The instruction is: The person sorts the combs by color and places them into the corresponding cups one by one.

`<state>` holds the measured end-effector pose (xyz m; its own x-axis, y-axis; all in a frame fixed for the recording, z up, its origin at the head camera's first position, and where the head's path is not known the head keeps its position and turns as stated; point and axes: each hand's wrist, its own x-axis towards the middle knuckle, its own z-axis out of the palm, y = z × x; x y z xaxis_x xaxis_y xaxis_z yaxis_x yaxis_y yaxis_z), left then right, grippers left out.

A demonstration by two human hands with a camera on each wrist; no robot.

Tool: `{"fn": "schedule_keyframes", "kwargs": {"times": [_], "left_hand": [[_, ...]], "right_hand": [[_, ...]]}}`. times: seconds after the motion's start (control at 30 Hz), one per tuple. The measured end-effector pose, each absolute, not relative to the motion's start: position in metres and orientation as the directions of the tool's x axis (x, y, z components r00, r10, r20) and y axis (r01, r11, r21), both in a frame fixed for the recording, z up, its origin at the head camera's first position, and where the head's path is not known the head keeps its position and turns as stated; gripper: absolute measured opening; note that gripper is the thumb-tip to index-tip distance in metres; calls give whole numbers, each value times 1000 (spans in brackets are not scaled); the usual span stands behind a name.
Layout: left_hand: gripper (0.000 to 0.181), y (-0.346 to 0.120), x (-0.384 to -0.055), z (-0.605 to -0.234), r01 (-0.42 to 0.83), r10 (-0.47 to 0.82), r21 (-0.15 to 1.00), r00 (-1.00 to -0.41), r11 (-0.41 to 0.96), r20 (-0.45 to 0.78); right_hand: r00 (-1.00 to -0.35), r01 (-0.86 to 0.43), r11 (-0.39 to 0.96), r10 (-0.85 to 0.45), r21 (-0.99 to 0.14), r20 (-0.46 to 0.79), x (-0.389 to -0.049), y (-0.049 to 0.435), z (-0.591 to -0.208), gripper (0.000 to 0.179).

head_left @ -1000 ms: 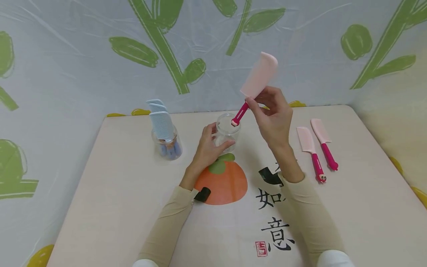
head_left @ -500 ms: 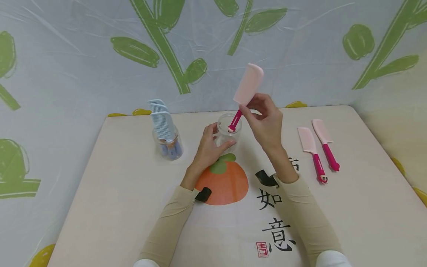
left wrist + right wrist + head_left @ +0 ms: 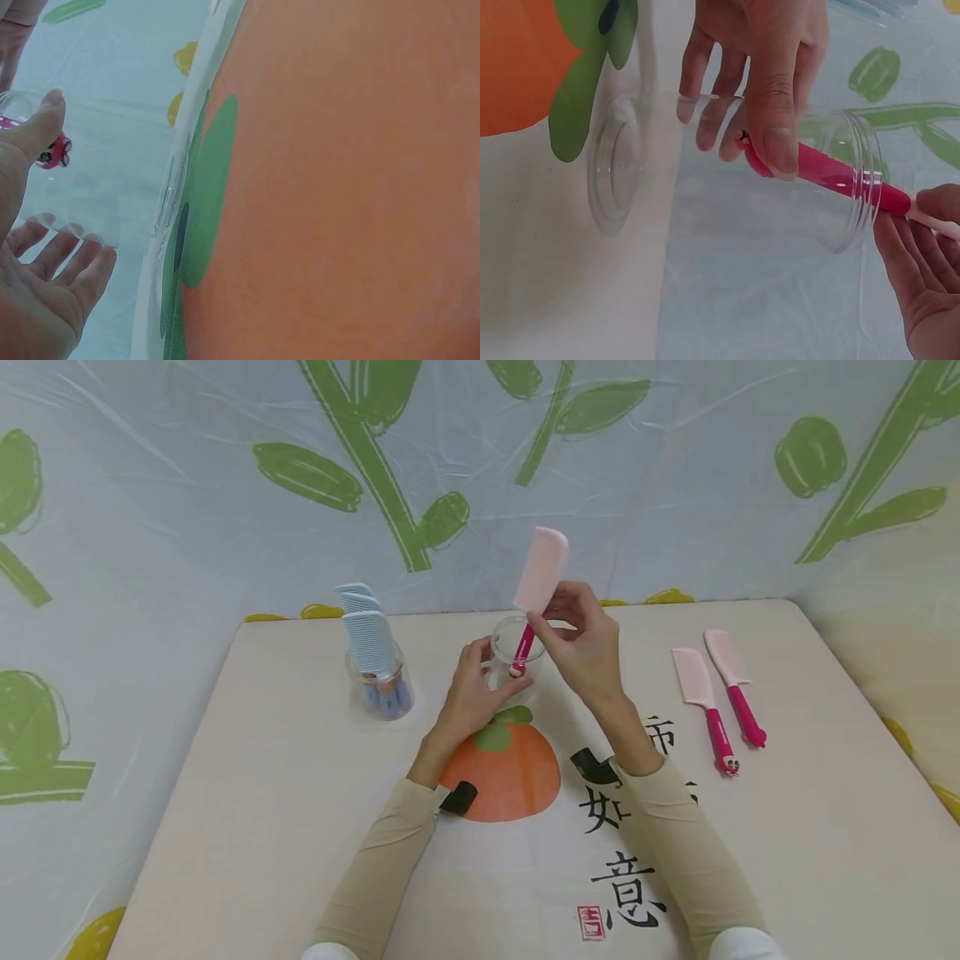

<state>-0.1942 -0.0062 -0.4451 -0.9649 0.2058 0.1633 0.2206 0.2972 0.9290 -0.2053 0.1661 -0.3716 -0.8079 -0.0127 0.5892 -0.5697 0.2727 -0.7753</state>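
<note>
A clear jar (image 3: 727,202) stands upright on the table, with my left hand (image 3: 472,692) gripping its side between thumb and fingers. Above its mouth, my right hand (image 3: 585,643) pinches a pink comb (image 3: 543,568) where the blade meets the dark pink handle. The comb points blade up, and its handle (image 3: 829,166) reaches down through the rim into the jar. In the left wrist view the handle's figure-shaped end (image 3: 56,152) shows through the clear wall, behind my thumb. It hangs above the jar's bottom.
To the left stands another clear jar (image 3: 401,697) holding several light blue combs (image 3: 370,643) with blue handles. Two more pink combs lie on the right: one nearer (image 3: 693,677), one farther (image 3: 723,656). The table (image 3: 262,827) carries a printed orange fruit and black characters; a patterned sheet rises behind it.
My right hand has moved left and down with the pink comb, which has become more upright. Its handle end has gone from the jar's rim to inside. My left hand stays on the jar.
</note>
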Motion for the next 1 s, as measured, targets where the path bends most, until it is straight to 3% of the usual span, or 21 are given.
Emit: {"fn": "schedule_keyframes", "kwargs": {"times": [0.2,1.0], "left_hand": [[78,-6,-194,-445,235,210,927,-961,293,177],[80,-8,-194,-446,227,219,922,-962,313,162]], "right_hand": [[-820,-557,306,-54,-772,570,-206,164,-375,32],[-841,-519,459,-126,-721,526,-210,163,-377,36]]}}
